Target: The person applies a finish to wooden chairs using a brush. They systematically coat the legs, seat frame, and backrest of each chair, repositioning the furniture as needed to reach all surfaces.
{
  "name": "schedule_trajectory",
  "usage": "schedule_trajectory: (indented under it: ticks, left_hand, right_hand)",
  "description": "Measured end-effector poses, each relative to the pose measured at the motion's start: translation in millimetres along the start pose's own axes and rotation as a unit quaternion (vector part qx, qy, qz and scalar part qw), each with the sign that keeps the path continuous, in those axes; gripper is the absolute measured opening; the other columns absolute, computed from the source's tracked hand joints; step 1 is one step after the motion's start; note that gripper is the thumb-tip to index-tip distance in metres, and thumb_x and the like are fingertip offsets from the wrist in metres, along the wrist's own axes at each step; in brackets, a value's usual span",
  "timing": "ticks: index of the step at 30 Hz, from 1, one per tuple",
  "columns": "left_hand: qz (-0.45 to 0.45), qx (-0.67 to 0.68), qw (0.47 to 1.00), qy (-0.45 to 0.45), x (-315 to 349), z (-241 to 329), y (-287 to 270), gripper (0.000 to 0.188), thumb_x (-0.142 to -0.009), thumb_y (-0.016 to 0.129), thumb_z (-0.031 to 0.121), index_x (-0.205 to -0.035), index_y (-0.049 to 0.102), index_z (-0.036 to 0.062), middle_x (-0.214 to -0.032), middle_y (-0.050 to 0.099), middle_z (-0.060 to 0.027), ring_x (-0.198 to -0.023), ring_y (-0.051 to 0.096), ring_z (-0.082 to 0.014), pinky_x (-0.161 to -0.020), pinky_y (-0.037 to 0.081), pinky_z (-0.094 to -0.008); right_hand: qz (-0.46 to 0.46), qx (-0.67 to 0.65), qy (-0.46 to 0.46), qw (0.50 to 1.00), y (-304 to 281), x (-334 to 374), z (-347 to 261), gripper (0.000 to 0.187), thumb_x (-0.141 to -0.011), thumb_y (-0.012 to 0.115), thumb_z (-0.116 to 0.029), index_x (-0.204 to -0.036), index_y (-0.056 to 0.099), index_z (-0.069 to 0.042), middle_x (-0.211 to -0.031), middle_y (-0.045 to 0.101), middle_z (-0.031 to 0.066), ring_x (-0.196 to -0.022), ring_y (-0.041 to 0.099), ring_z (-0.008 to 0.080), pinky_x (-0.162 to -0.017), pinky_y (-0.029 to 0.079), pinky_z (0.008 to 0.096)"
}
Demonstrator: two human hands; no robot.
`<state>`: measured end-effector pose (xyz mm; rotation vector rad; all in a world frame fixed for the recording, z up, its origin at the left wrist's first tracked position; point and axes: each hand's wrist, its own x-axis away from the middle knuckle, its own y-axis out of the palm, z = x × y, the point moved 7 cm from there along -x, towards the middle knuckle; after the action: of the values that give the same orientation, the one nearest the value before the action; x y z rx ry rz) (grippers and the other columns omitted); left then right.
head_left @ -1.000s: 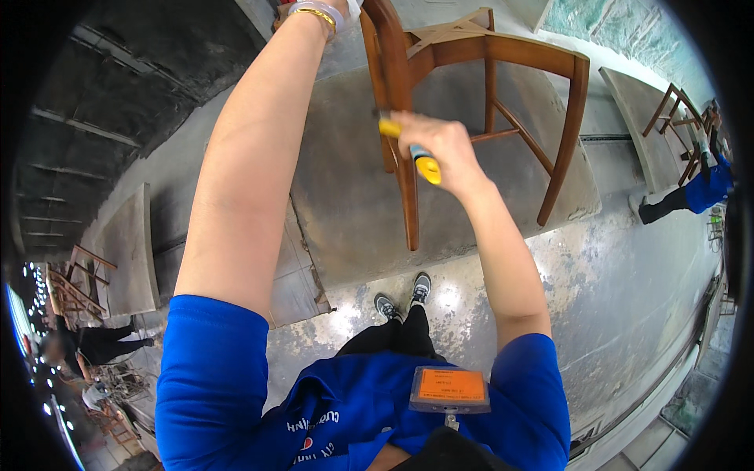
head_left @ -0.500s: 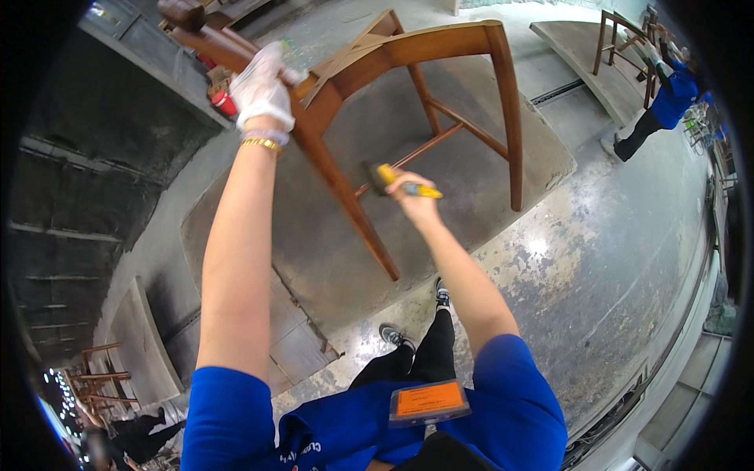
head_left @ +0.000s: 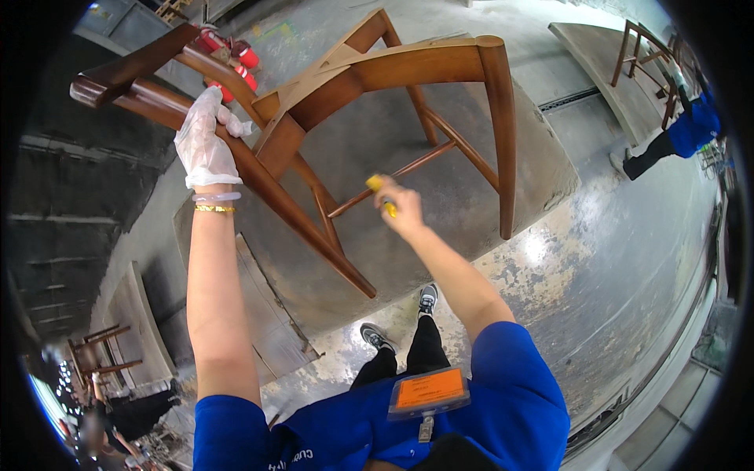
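A brown wooden chair frame (head_left: 491, 118), with no seat fitted, lies tipped over a grey slab (head_left: 440, 251). My left hand (head_left: 208, 141), in a thin white glove, is closed around one of its legs near the upper left. My bare right hand (head_left: 404, 210) grips a yellow-handled brush (head_left: 375, 183) inside the frame, close to a thin crossbar (head_left: 408, 166). Motion blurs the brush, and its bristles are hard to make out now; whether it touches the crossbar I cannot tell.
Red cylinders (head_left: 245, 53) stand beyond the chair at the upper left. At the far right, a co-worker in a blue shirt (head_left: 693, 129) works on another chair frame (head_left: 624, 55) by a second slab (head_left: 597, 59). Another wooden chair (head_left: 106, 365) is at the lower left.
The chair has turned and shifted, its gripped end swinging down and left with my left hand. My right hand has moved slightly left and down with the brush, whose handle now points differently.
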<state>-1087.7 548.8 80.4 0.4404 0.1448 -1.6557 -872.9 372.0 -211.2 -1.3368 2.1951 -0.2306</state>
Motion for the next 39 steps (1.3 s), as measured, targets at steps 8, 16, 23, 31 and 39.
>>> schedule_trajectory:
  ticks: [8,16,23,31,39]
  left_hand:
    - [-0.001,-0.068,0.997,0.044,-8,1,-1,0.024,-0.099,0.068,0.022,-0.096,0.071,-0.0018,-0.072,0.059,-0.0060,-0.062,0.057,-0.0195,-0.063,0.052,-0.0361]
    - [-0.012,0.034,0.999,0.002,-32,-8,13,0.023,-0.100,0.068,0.023,-0.089,0.066,0.0035,-0.065,0.058,-0.0047,-0.052,0.055,-0.0175,-0.052,0.053,-0.0359]
    - [-0.035,0.002,0.999,-0.038,-42,-8,22,0.027,-0.100,0.064,0.028,-0.079,0.058,0.0109,-0.059,0.056,-0.0039,-0.049,0.055,-0.0191,-0.045,0.048,-0.0362]
    - [-0.045,0.068,0.997,0.007,-55,-10,31,0.020,-0.098,0.066,0.020,-0.082,0.061,0.0081,-0.062,0.057,-0.0054,-0.050,0.055,-0.0192,-0.051,0.050,-0.0351]
    - [-0.065,0.076,0.994,0.032,-38,-2,47,0.021,-0.099,0.065,0.019,-0.081,0.061,0.0087,-0.062,0.056,-0.0047,-0.051,0.054,-0.0178,-0.053,0.050,-0.0343]
  right_hand:
    - [0.235,0.003,0.143,0.961,-80,-31,52,0.017,-0.080,0.073,0.006,-0.080,0.070,-0.011,-0.114,0.076,0.0153,-0.108,0.074,0.0298,-0.093,0.056,0.0359]
    - [-0.139,-0.359,0.139,0.912,52,6,-6,0.015,-0.083,0.073,0.012,-0.078,0.069,-0.002,-0.122,0.076,0.0149,-0.118,0.069,0.0248,-0.102,0.052,0.0338]
    - [-0.027,-0.511,0.267,0.817,16,30,-41,0.021,-0.090,0.067,0.010,-0.080,0.064,-0.008,-0.105,0.072,0.0122,-0.107,0.070,0.0256,-0.088,0.057,0.0333]
    - [0.162,-0.568,0.525,0.613,61,250,42,0.025,-0.093,0.073,0.001,-0.088,0.057,-0.017,-0.101,0.067,0.0020,-0.097,0.067,0.0195,-0.077,0.054,0.0374]
    - [0.196,-0.624,0.336,0.678,41,189,-8,0.024,-0.094,0.064,0.007,-0.091,0.056,-0.015,-0.097,0.064,0.0024,-0.097,0.065,0.0171,-0.084,0.050,0.0322]
